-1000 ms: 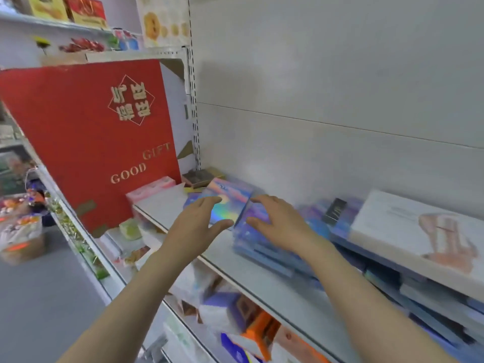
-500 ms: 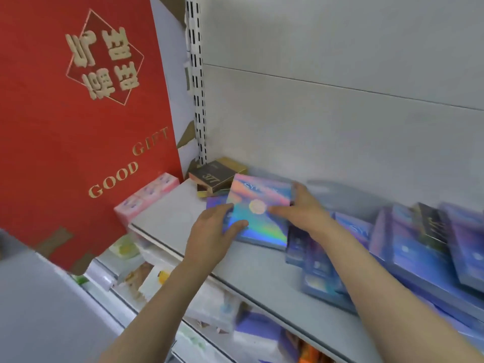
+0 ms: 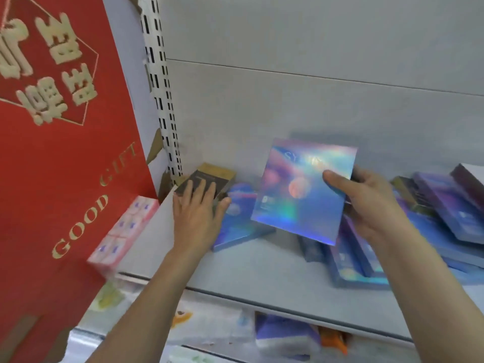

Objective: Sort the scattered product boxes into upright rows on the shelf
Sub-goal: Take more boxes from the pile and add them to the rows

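A pale grey metal shelf (image 3: 262,268) runs across a wall of grey panels, and a white slotted upright (image 3: 162,100) rises from its back left corner. Left of that upright leans a large red cardboard gift box (image 3: 65,158) with gold Chinese characters in a diamond and the words "GOOD GIFT"; its top and left side are cut off. Against the red box, at the shelf's left end, lies a pink wrapped pack (image 3: 123,229), too blurred to read. Just right of the upright sit small dark and tan cartons (image 3: 207,176), and the left hand (image 3: 196,213) rests flat on them with fingers straight, gripping nothing. Right of that hand a blue flat box (image 3: 238,224) lies on the shelf. Further right of the upright, the right hand (image 3: 366,203) grasps a holographic iridescent flat box (image 3: 303,189), thumb on its face, holding it tilted and raised off the shelf; its print begins "SY", the rest unclear. At the far right, well away from the upright, a heap of blue and purple flat boxes (image 3: 432,226) lies overlapping, cut off by the frame edge. Below the shelf, blurred packages (image 3: 285,336) fill a lower tier.
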